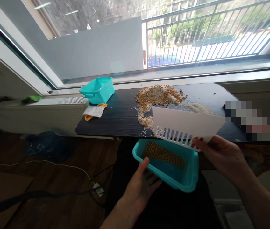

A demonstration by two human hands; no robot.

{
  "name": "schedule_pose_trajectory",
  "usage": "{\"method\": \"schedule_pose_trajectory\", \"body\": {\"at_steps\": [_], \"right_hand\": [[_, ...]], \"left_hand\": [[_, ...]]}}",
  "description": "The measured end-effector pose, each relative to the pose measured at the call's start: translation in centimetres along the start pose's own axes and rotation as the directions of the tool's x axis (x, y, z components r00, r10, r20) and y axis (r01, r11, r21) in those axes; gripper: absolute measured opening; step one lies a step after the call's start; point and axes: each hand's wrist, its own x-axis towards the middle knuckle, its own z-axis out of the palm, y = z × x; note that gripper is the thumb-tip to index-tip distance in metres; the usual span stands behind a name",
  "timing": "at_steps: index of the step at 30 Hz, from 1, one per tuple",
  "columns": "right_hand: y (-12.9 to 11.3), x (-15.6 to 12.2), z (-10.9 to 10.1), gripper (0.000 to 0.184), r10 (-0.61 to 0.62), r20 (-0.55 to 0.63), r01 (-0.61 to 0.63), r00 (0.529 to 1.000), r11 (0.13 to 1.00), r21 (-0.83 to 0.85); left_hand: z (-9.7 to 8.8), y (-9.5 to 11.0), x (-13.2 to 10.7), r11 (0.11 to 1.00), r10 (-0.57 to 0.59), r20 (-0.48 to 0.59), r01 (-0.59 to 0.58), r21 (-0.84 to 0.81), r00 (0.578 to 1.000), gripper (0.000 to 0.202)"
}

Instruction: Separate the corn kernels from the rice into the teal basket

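My left hand (141, 183) grips the near side of a turquoise plastic bin (195, 171), thumb over the rim and fingers underneath. Inside it lies a layer of small round beans (161, 154), gathered toward the far wall. In my right hand (223, 154) is a white slotted plastic sheet (187, 124), pinched at its lower right corner and held above the bin's far edge. Behind the sheet, a mixed pile of beans and white rice (157, 95) spreads over the dark table (123, 111), partly hidden. A separate heap of rice (200, 108) lies to its right.
A second turquoise bin (99, 90) stands at the table's far left, beside a white and orange cloth (95, 111). The window (96, 54) borders the back, with a radiator (60, 111) at the left. On the floor are a power strip (98, 189) and cables.
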Motion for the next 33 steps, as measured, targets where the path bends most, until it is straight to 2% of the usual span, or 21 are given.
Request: {"method": "schedule_pose_trajectory", "body": {"at_steps": [7, 13, 18, 25, 33], "right_hand": [[0.0, 0.4, 0.2, 0.035, -0.036, -0.010, 0.036, 0.999, 0.999, -0.010], [-0.2, 1.0, 1.3, 0.035, -0.079, 0.060, 0.078, 0.995, 0.997, 0.012], [-0.4, 0.6, 0.8, 0.032, -0.096, 0.126, 0.097, 0.987, 0.995, 0.000], [-0.8, 1.0, 0.6, 0.026, -0.123, 0.016, 0.123, 0.992, 0.992, -0.017], [-0.6, 1.8, 1.2, 0.024, -0.140, 0.069, 0.141, 0.988, 0.990, -0.008]], "left_hand": [[-0.1, 0.0, 0.0, 1.000, 0.007, -0.010, -0.007, 0.006, 1.000, 0.061], [-0.1, 0.2, -0.2, 1.000, 0.000, -0.037, 0.000, 0.004, 0.999, 0.060], [-0.2, 0.3, -0.2, 1.000, 0.017, -0.032, -0.017, -0.007, 0.999, 0.058], [-0.3, 0.2, -0.1, 1.000, 0.020, -0.026, -0.020, -0.007, 0.999, 0.057], [-0.6, 0.2, -0.2, 1.000, 0.025, -0.028, -0.026, -0.017, 0.999, 0.056]]}}
